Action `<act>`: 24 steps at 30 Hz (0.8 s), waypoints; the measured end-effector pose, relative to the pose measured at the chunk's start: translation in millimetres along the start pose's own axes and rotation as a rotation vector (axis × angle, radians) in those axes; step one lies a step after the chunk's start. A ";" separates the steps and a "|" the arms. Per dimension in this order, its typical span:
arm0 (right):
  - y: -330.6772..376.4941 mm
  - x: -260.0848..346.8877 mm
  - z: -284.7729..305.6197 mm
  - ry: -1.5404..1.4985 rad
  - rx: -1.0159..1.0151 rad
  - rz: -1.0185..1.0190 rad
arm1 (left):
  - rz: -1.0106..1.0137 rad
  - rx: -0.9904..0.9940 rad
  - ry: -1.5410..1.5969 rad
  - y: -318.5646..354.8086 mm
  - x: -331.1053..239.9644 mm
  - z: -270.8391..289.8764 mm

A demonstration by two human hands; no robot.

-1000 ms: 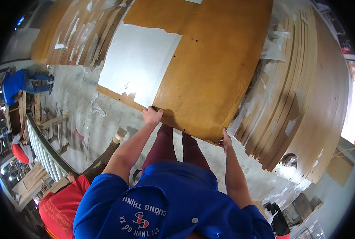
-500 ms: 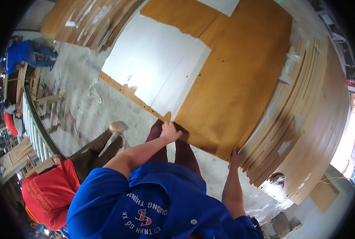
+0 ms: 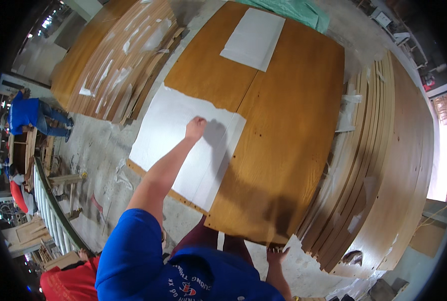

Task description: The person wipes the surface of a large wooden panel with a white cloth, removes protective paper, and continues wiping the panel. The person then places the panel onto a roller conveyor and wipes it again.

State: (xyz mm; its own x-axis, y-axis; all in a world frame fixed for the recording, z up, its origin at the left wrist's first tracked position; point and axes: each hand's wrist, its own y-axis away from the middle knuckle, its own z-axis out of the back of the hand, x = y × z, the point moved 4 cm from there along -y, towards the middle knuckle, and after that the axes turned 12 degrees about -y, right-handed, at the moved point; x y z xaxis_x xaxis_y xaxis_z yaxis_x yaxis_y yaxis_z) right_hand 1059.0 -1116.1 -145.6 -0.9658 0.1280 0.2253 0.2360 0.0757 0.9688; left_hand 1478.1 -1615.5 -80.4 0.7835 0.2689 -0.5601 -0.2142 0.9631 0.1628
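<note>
Over the white sheet (image 3: 176,135) my left hand (image 3: 197,128) is reaching out, its fingers curled closed. A shadow falls on the sheet beside it, and whatever may be inside the fingers is hidden. The sheet covers the left part of a wide orange-brown wooden panel (image 3: 283,140). My right hand (image 3: 277,254) grips the panel's near edge close to its right corner, the fingers bent at the rim. A smaller white sheet (image 3: 253,39) lies toward the panel's far end.
Stacked wooden panels stand to the right (image 3: 384,165) and at the far left (image 3: 118,60). A green sheet (image 3: 304,12) lies beyond the panel. A person in red (image 3: 70,281) is at my lower left, another in blue (image 3: 25,113) farther off. A slatted frame (image 3: 53,205) stands at left.
My left hand has left the panel's near edge and moved forward over the white sheet. My right hand stays at the near right corner. The view now takes in more of the far end.
</note>
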 end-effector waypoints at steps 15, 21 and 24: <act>40.1 -107.6 -33.1 -0.055 -0.185 -0.171 | 0.069 -0.205 -0.307 -289.0 -99.9 -39.2; 43.2 -146.4 -59.7 -0.170 0.022 -0.234 | 0.156 -0.103 -0.429 -312.1 -126.1 -57.6; 45.0 -149.7 -62.2 -0.180 -0.032 -0.223 | 0.100 -0.063 -0.516 -320.0 -139.7 -67.6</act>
State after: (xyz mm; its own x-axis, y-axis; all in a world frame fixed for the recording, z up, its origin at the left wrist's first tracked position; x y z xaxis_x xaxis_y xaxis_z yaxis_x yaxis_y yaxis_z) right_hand 1207.6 -1193.4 -129.3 -0.9584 0.2850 -0.0127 0.0138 0.0908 0.9958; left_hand 1397.7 -1960.7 -109.1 0.9394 0.3357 -0.0693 -0.3244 0.9360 0.1368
